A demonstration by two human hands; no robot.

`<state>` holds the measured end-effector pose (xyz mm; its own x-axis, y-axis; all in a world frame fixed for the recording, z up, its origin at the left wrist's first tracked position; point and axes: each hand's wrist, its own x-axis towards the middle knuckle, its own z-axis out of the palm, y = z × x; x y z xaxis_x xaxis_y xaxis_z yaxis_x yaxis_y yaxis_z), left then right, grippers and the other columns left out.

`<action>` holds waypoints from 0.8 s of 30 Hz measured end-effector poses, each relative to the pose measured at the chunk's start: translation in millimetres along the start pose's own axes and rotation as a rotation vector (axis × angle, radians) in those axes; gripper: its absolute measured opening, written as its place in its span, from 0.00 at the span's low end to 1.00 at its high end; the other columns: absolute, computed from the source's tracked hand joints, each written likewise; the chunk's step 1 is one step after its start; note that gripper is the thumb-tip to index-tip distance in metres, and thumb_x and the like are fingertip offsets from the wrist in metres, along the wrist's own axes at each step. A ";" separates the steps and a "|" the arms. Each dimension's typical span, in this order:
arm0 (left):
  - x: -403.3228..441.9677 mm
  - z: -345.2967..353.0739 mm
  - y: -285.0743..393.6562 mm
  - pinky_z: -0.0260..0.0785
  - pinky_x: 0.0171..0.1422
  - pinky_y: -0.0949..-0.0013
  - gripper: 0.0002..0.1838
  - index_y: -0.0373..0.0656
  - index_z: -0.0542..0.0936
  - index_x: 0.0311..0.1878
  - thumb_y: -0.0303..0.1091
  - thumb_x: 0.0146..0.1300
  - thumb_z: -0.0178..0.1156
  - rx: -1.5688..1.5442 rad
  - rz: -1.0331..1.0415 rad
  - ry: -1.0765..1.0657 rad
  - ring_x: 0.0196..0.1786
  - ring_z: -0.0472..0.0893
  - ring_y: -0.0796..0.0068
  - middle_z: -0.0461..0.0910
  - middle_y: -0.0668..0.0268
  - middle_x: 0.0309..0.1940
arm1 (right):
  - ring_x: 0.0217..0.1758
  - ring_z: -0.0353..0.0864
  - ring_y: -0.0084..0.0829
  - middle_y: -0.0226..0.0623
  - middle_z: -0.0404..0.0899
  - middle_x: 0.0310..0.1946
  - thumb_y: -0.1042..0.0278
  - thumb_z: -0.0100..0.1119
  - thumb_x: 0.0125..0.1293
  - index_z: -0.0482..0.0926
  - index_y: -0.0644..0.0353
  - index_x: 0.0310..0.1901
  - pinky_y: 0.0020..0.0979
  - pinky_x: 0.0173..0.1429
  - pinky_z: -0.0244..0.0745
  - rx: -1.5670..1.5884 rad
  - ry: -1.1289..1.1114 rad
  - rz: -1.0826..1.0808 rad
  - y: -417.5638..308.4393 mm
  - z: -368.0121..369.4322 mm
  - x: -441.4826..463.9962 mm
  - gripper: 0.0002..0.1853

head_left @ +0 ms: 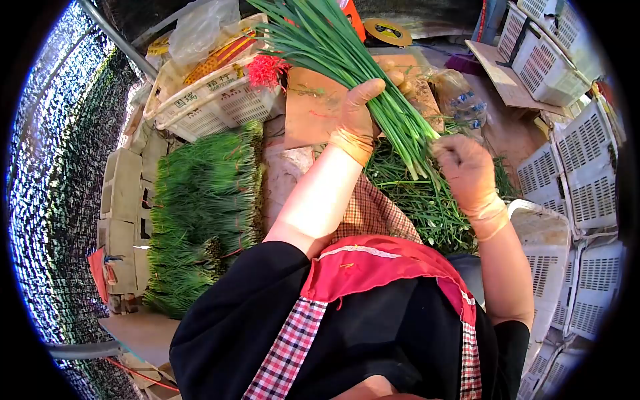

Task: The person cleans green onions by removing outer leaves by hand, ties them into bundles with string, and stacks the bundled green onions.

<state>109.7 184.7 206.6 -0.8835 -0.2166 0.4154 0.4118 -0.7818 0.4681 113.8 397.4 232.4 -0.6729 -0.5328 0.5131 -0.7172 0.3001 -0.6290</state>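
Observation:
My left hand (360,117), in a thin orange glove, is wrapped round a bunch of garlic chives (333,43). The long green leaves reach up past the frame's top, and the pale stem ends point down to the right. Beside those ends is my right hand (467,170), also gloved, its fingers curled in and pressed together. Whether they pinch a stem or leaf is too small to make out. Under both hands lies a loose heap of green chives and trimmings (430,213).
At left stands a stack of tied chive bundles (207,207) beside concrete blocks (121,183). Behind are a white crate (217,100), red ties (267,70), a brown board (310,117) and a yellow tape roll (388,32). White crates (587,160) line the right side.

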 end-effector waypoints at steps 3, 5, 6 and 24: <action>1.1 -6.1 7.4 0.68 0.59 0.53 0.20 0.42 0.75 0.50 0.32 0.51 0.62 -0.085 0.081 0.019 0.42 0.77 0.64 0.79 0.65 0.38 | 0.33 0.76 0.24 0.29 0.79 0.29 0.70 0.59 0.60 0.80 0.62 0.36 0.26 0.39 0.72 0.165 0.185 0.427 10.8 -35.5 -4.3 0.06; 2.4 -14.2 8.7 0.67 0.60 0.53 0.20 0.43 0.74 0.50 0.32 0.51 0.62 -0.128 0.117 0.049 0.44 0.76 0.65 0.78 0.66 0.39 | 0.37 0.77 0.25 0.29 0.80 0.33 0.69 0.57 0.63 0.80 0.63 0.38 0.26 0.44 0.72 0.220 0.268 0.590 23.6 -40.3 -12.3 0.08; 4.5 -15.8 8.5 0.67 0.61 0.54 0.21 0.43 0.74 0.50 0.33 0.51 0.63 -0.175 0.147 0.078 0.45 0.76 0.66 0.77 0.67 0.39 | 0.42 0.76 0.26 0.32 0.79 0.39 0.67 0.54 0.65 0.78 0.65 0.42 0.27 0.50 0.69 0.334 0.359 0.439 30.9 -30.5 -20.4 0.11; 7.3 12.3 -10.0 0.56 0.69 0.50 0.37 0.46 0.65 0.64 0.60 0.56 0.56 -0.233 0.113 -0.072 0.58 0.73 0.65 0.73 0.65 0.56 | 0.65 0.62 0.28 0.31 0.66 0.61 0.55 0.40 0.70 0.65 0.56 0.62 0.29 0.65 0.54 1.078 0.523 0.433 19.8 34.2 1.4 0.23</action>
<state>101.9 198.1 214.5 -0.8130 -0.2749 0.5133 0.4373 -0.8703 0.2267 104.9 375.5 200.6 -0.9814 -0.1047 0.1611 -0.0774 -0.5522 -0.8301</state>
